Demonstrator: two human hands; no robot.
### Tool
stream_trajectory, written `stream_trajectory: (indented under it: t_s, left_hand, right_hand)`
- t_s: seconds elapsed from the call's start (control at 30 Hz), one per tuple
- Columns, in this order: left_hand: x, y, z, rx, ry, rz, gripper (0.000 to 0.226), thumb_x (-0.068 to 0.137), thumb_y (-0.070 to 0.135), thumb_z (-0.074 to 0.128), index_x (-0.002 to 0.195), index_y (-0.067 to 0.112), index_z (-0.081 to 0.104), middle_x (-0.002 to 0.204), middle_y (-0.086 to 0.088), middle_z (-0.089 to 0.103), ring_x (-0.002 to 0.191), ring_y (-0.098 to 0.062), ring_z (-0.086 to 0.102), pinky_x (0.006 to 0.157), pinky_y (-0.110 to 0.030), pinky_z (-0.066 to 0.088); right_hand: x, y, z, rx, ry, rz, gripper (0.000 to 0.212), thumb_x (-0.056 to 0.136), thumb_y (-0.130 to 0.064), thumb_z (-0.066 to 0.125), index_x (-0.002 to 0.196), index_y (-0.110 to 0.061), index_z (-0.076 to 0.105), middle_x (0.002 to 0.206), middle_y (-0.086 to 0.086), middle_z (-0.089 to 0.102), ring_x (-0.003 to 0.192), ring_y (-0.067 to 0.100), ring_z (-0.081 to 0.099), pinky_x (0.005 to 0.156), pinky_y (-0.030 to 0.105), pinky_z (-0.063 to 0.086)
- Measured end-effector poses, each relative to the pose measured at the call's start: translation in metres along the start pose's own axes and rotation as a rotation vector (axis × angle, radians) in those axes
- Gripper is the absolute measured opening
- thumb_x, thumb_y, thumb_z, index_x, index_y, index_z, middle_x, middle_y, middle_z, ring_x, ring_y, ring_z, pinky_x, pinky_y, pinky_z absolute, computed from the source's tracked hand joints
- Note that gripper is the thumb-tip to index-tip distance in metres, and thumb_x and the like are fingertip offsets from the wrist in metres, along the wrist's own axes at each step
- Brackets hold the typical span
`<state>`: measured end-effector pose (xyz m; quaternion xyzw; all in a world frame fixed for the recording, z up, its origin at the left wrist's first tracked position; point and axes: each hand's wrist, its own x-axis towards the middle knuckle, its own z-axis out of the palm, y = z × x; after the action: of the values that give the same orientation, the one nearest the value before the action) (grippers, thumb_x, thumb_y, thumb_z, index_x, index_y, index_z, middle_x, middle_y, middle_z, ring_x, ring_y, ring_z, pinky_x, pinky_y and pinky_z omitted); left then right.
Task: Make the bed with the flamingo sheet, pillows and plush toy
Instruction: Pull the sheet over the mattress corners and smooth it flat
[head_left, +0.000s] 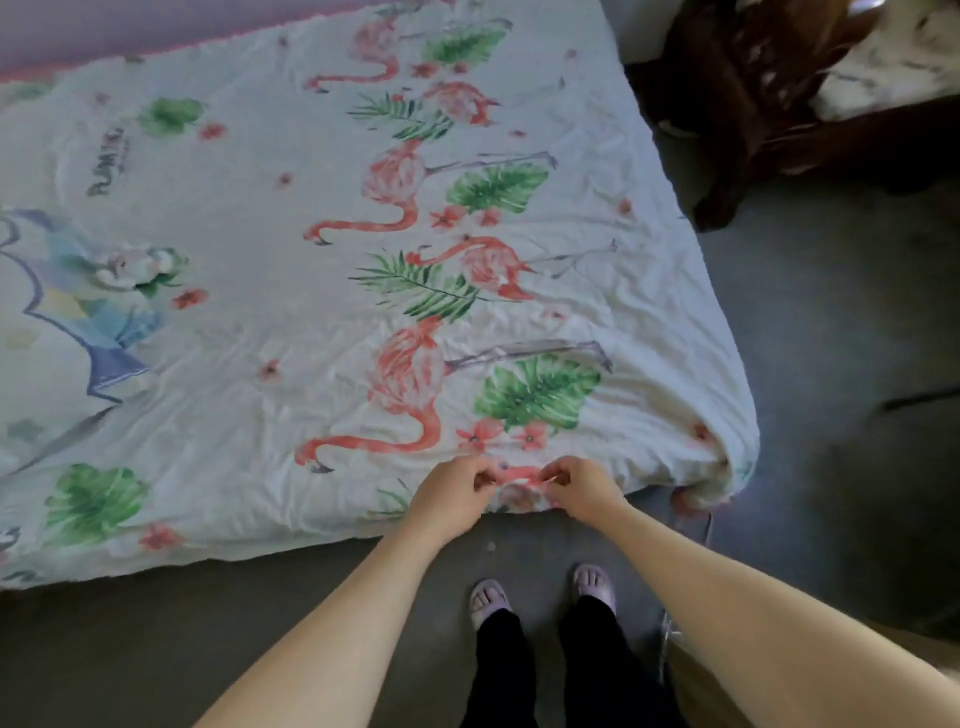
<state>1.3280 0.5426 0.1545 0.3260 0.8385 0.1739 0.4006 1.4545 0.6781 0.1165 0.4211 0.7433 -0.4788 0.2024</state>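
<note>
- The flamingo sheet (322, 291) lies spread over the bed, its near edge by the person's feet; its left part is cut off by the frame.
- The left hand (451, 493) and right hand (584, 486) pinch that near edge close together, fingers curled tight on a small bunch of cloth.
- The fingertips are mostly hidden in the fold.
- A dark wooden chair (753, 104) stands beyond the bed's far corner, blurred and hard to make out.

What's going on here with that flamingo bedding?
A person stands over it, partway through making the bed. The left hand and the right hand pinch the near edge of the flamingo sheet, close together. The sheet lies spread out and lightly wrinkled, its corner bunched at the right. No other bedding is in view.
</note>
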Motion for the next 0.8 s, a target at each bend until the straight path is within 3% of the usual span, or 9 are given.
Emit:
stream_trajectory:
  t_s: [0.13,0.27,0.4,0.57,0.67,0.73,0.8]
  left_hand:
    - [0.022,0.012,0.042,0.033,-0.090,0.027,0.021,0.090,0.018,0.057,0.108,0.023,0.067,0.114,0.003,0.066,0.102,-0.016,0.063,0.092,-0.030,0.048]
    - [0.058,0.020,0.081,0.122,-0.158,0.062,0.023,0.090,0.014,0.057,0.111,0.018,0.067,0.118,0.003,0.064,0.107,-0.016,0.059,0.091,-0.024,0.044]
    - [0.104,0.013,0.120,0.225,-0.171,0.058,0.026,0.085,0.018,0.059,0.111,0.023,0.064,0.116,0.003,0.060,0.105,-0.018,0.059,0.090,-0.034,0.048]
    - [0.154,-0.002,0.162,0.340,-0.039,0.114,0.045,0.082,0.014,0.066,0.126,0.019,0.054,0.132,0.001,0.047,0.118,-0.019,0.049,0.096,-0.030,0.039]
    - [0.182,-0.007,0.189,0.385,-0.014,0.162,0.060,0.074,0.028,0.077,0.128,0.016,0.054,0.134,0.000,0.046,0.123,-0.020,0.045,0.103,-0.030,0.035]
    - [0.194,-0.004,0.200,0.433,0.004,0.190,0.059,0.070,0.036,0.079,0.122,0.018,0.057,0.127,0.002,0.049,0.117,-0.020,0.049,0.096,-0.031,0.040]
    - [0.203,0.000,0.208,0.509,0.057,0.220,0.042,0.073,0.035,0.077,0.108,0.020,0.059,0.114,0.003,0.053,0.106,-0.020,0.052,0.081,-0.030,0.042]
  right_hand:
    - [0.003,0.053,-0.014,-0.057,0.055,0.080,0.033,0.088,-0.018,0.058,0.121,-0.015,0.058,0.109,0.008,0.067,0.103,0.026,0.061,0.074,0.027,0.043]
    - [0.023,0.103,-0.022,-0.084,0.099,0.115,0.045,0.085,-0.016,0.060,0.129,-0.016,0.048,0.102,0.004,0.064,0.100,0.026,0.061,0.076,0.031,0.046]
    - [0.055,0.148,-0.026,-0.199,0.166,0.108,0.051,0.085,-0.021,0.064,0.132,-0.021,0.046,0.127,0.006,0.053,0.115,0.027,0.051,0.086,0.037,0.049]
    - [0.099,0.186,-0.030,-0.328,0.310,0.081,0.062,0.083,-0.010,0.062,0.138,-0.026,0.038,0.138,0.002,0.037,0.123,0.026,0.039,0.071,0.034,0.047]
    - [0.128,0.203,-0.028,-0.426,0.355,0.050,0.062,0.078,-0.003,0.062,0.133,-0.025,0.041,0.135,0.001,0.037,0.121,0.026,0.037,0.064,0.032,0.045]
    - [0.141,0.205,-0.026,-0.509,0.360,0.047,0.059,0.076,0.001,0.062,0.128,-0.020,0.044,0.130,0.004,0.041,0.117,0.028,0.039,0.066,0.032,0.041]
    - [0.150,0.205,-0.029,-0.579,0.387,0.033,0.055,0.074,0.003,0.061,0.122,-0.018,0.046,0.123,0.005,0.045,0.111,0.030,0.042,0.069,0.033,0.035]
